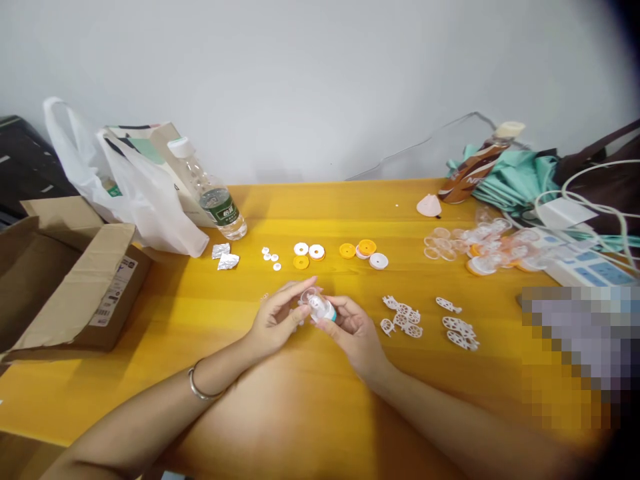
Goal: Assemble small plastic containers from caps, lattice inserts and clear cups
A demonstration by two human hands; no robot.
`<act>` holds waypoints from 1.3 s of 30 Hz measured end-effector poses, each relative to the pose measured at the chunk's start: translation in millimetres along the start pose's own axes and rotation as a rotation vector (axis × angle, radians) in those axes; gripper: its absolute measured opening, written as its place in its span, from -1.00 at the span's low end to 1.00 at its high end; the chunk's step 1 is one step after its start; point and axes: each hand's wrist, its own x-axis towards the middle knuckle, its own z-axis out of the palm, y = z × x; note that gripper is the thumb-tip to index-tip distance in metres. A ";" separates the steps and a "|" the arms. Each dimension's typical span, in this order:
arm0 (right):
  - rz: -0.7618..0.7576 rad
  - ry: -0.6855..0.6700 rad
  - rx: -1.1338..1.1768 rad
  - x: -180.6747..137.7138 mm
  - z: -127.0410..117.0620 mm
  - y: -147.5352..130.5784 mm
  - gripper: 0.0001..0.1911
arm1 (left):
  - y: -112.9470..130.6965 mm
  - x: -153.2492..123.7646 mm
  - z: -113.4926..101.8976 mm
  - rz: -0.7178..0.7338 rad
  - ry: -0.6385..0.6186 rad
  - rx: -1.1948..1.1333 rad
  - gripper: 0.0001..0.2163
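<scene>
Near the table's middle, my left hand [275, 319] and my right hand [361, 337] hold a small clear plastic part with a white inside and a teal base [323, 309] between them. Both sets of fingers are closed around it, and my left fingertips hide some of it. A clear ring shows at its upper left. Just beyond lie round white and orange discs [301, 262], [379, 261] and several tiny white caps [275, 257]. To the right of my right hand are flat white openwork plastic pieces [401, 320] in two groups.
At left stand an open cardboard box [107, 300], white bags [145, 193] and a water bottle [225, 213]; foil pieces [229, 261] lie nearby. On the right are clear plastic parts [493, 243], a brown bottle [473, 170], a teal umbrella [523, 177] and white cables [607, 200].
</scene>
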 end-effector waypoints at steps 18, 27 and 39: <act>-0.146 0.093 -0.036 -0.9 0.2 13.0 -0.73 | 13.2 13.9 16.0 -0.313 0.179 -0.040 -0.76; -0.044 0.067 0.114 0.9 -0.5 7.3 -0.77 | 18.8 20.9 1.6 -0.242 -0.021 -0.020 -0.69; -0.029 0.093 0.040 -0.9 0.3 3.5 -0.75 | 9.2 18.7 6.8 -0.275 0.110 -0.075 -0.77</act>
